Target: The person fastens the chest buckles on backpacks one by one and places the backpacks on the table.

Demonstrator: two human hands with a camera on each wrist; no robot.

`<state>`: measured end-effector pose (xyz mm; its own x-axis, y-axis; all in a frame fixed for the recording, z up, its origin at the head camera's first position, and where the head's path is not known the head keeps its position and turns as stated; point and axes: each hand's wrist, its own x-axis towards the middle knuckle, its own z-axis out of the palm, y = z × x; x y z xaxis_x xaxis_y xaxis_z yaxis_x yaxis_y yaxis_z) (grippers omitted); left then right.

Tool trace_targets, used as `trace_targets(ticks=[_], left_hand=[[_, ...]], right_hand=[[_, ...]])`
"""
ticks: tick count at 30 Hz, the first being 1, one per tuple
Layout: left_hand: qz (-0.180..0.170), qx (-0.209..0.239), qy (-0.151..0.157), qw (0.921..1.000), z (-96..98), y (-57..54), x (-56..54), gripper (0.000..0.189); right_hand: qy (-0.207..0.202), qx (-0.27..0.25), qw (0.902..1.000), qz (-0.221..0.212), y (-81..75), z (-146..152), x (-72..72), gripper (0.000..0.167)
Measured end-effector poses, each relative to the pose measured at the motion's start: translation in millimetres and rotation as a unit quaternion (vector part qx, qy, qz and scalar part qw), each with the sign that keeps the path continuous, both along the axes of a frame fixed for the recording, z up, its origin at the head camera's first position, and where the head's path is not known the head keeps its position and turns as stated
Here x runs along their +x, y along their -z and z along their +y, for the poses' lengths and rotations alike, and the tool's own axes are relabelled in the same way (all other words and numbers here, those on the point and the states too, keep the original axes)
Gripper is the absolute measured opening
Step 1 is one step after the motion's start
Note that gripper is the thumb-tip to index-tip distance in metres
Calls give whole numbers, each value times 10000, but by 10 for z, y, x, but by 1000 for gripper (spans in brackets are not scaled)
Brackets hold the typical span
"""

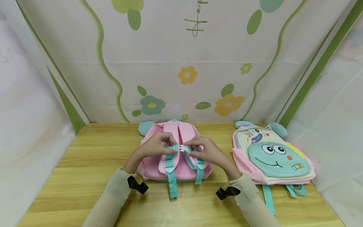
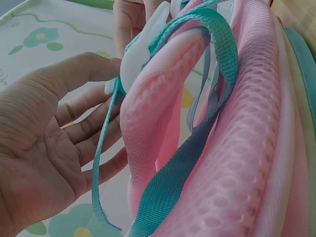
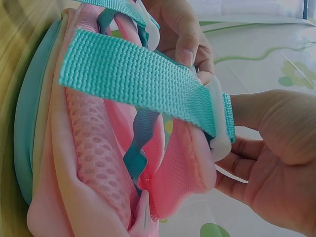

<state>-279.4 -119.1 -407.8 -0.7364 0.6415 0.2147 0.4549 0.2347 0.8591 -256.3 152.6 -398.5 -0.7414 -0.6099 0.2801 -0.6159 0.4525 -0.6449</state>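
A pink backpack lies with its shoulder straps facing up. Above the straps is a white plastic side-release buckle on teal webbing. My left hand pinches the buckle's left end between thumb and fingers, and my right hand pinches its right end. Whether the two halves are fully joined, I cannot tell. Teal strap tails hang from white adjusters near the bag's lower edge. In the left wrist view, the strap's white adjuster partly hides the left fingertips. A wide teal strap crosses the right wrist view.
To the right lies a second backpack with a smiling cartoon face, its teal straps trailing toward the front. Both bags lie on a wooden table. A flower-printed cloth rises behind the table, with pale cloth at both sides.
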Motion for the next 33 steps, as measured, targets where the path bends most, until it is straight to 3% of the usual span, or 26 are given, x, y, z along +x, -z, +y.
trace_targets(ticks=[14,33], left_hand=[[10,55,-95,9999,-10,5,-8,18],[-32,80,-44,10000,-5,22,-23,18]], right_hand=[[54,-494,9987,-65,-19,-6,13,28],[124,-546,9984,-67,-17,-14,26,26]])
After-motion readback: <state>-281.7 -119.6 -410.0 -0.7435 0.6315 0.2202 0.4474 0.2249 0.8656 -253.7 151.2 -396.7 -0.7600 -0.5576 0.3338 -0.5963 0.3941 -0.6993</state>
